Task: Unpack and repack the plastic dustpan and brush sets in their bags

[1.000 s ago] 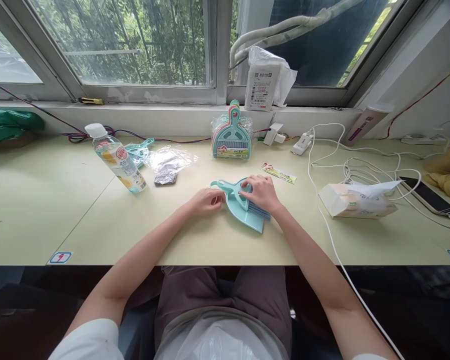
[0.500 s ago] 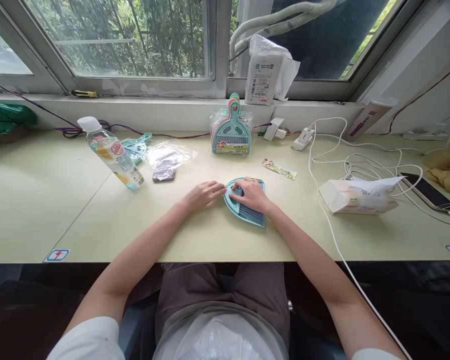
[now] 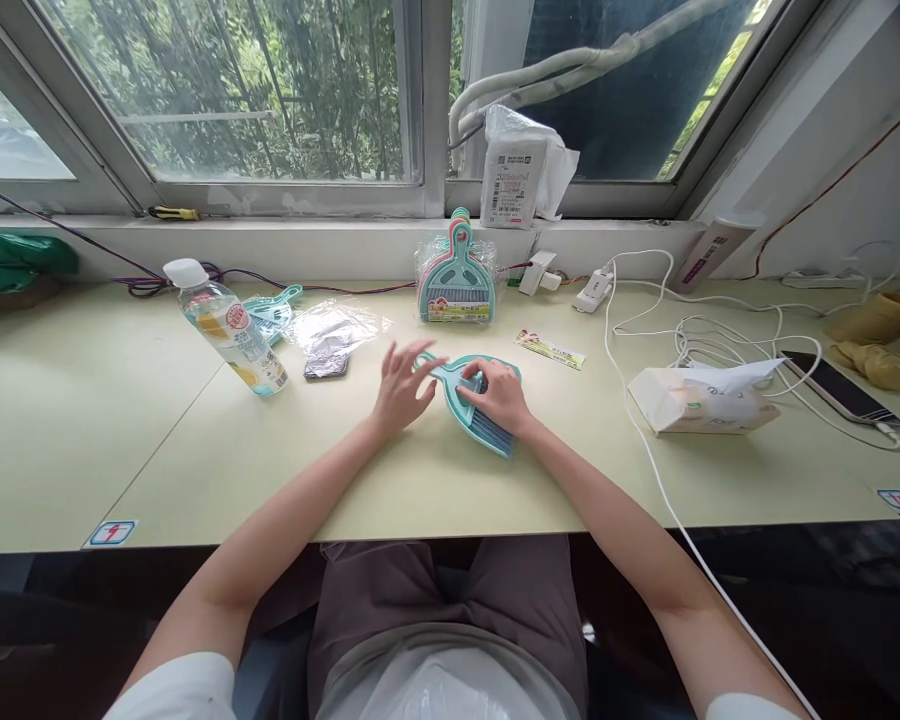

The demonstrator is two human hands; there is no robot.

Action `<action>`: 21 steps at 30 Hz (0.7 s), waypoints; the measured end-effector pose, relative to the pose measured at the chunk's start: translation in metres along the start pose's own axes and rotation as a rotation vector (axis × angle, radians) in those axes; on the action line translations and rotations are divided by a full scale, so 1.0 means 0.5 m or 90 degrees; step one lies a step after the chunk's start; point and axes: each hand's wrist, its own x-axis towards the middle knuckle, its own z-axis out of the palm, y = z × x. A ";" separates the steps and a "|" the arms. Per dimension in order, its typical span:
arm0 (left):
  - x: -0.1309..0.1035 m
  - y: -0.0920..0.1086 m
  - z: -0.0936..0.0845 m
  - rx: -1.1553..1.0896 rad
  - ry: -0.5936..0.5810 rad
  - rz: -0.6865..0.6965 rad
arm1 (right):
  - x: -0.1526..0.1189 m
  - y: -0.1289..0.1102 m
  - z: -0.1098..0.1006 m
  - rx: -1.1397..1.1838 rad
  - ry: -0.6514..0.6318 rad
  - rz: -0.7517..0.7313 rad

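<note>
A teal dustpan with a small brush (image 3: 487, 430) in it lies on the pale green table, its handle pointing to the upper left. My right hand (image 3: 493, 393) grips the brush's upper part, fingers curled over it. My left hand (image 3: 403, 385) is beside the handle with its fingers spread, holding nothing. Behind them, a wrapped stack of dustpan sets (image 3: 457, 285) stands against the sill. A printed label strip (image 3: 550, 350) lies to the right of that stack.
A tilted bottle (image 3: 232, 335), another teal dustpan (image 3: 271, 310), clear plastic wrap (image 3: 349, 325) and a small dark object (image 3: 326, 365) are at left. At right are a tissue pack (image 3: 705, 400), white cables (image 3: 641, 420) and a phone (image 3: 840, 388). A white-wrapped box (image 3: 514, 180) stands on the sill.
My left hand has let go of the handle and opened beside it. The dustpan and brush have turned slightly, baring the handle. The camera view has tilted up a little.
</note>
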 end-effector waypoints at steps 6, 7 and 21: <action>-0.016 0.030 0.048 -0.302 -0.204 -0.147 | -0.001 -0.018 0.001 0.043 0.112 0.076; -0.022 0.032 0.058 -0.328 -0.269 -0.145 | -0.002 -0.023 0.003 0.047 0.122 0.076; 0.019 -0.021 0.010 -0.539 -0.054 -0.391 | 0.033 0.198 -0.043 -0.161 0.162 0.384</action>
